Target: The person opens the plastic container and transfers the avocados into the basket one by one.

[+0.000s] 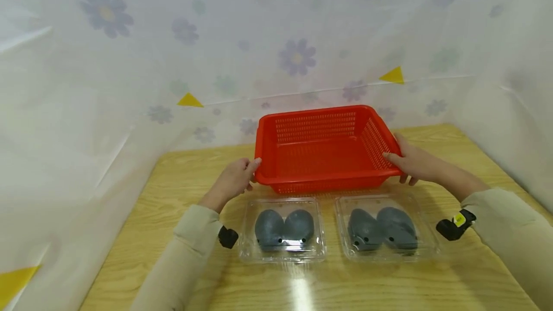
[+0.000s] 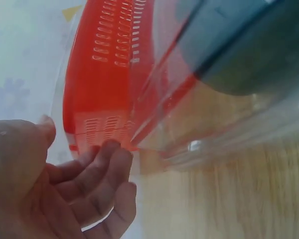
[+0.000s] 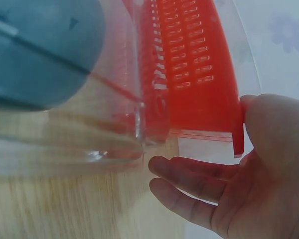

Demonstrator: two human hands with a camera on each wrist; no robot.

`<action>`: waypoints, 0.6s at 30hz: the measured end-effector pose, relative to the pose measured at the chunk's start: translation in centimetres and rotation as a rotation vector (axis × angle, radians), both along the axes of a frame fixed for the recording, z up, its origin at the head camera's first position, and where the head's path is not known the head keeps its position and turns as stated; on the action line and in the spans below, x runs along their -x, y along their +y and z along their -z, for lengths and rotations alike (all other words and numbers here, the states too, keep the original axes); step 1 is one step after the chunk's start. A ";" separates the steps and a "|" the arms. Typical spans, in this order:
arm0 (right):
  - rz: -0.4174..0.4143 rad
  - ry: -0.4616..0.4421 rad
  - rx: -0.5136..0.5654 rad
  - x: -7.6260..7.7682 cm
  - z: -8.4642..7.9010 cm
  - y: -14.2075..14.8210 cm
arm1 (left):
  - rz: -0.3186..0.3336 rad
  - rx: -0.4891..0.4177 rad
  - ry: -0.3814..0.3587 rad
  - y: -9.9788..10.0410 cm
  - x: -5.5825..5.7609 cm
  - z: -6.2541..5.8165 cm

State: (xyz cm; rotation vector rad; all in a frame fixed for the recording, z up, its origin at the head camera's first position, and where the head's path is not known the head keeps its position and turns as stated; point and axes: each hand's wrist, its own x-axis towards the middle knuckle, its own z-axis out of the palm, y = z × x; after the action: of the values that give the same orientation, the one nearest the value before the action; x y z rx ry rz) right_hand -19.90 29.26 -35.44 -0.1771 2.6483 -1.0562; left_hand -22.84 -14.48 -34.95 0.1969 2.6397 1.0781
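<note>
A red plastic basket (image 1: 319, 157) with slotted walls stands at the back of the table, nothing lying inside it. My left hand (image 1: 233, 179) holds its left end, thumb at the rim and fingers curled at the side wall. At the opposite end, my right hand (image 1: 416, 160) grips the rim, with the thumb on top and the other fingers underneath. In front of the basket are two clear plastic clamshell boxes, a left box (image 1: 319, 234) and a right box (image 1: 425, 234). Each contains two dark grey-green, egg-shaped pieces (image 1: 269, 229).
The wooden table (image 1: 173, 234) extends in front of the boxes and to both sides. Behind it hangs a pale floral sheet (image 1: 242, 52), which also runs along the left and right sides. Yellow triangles (image 1: 393, 76) mark the sheet.
</note>
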 end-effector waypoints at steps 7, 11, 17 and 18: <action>0.025 0.045 -0.056 -1.9 -0.2 1.3 | -0.020 0.226 0.268 -0.6 -0.7 -1.7; 0.015 0.049 -0.040 -4.6 0.0 2.1 | 0.026 0.287 0.523 0.7 -2.4 -2.4; 0.013 -0.022 0.053 -9.5 1.7 4.0 | 0.198 0.209 0.832 4.0 -5.7 -2.9; 0.016 -0.053 0.075 -10.3 2.1 4.2 | 0.227 0.196 0.865 4.6 -6.2 -3.0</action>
State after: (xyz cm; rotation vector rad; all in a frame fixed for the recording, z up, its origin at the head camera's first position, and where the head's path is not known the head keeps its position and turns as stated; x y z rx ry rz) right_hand -9.64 33.43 -37.53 -0.1413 2.5685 -1.1506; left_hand -16.65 -9.91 -31.98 1.1064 3.3008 0.7435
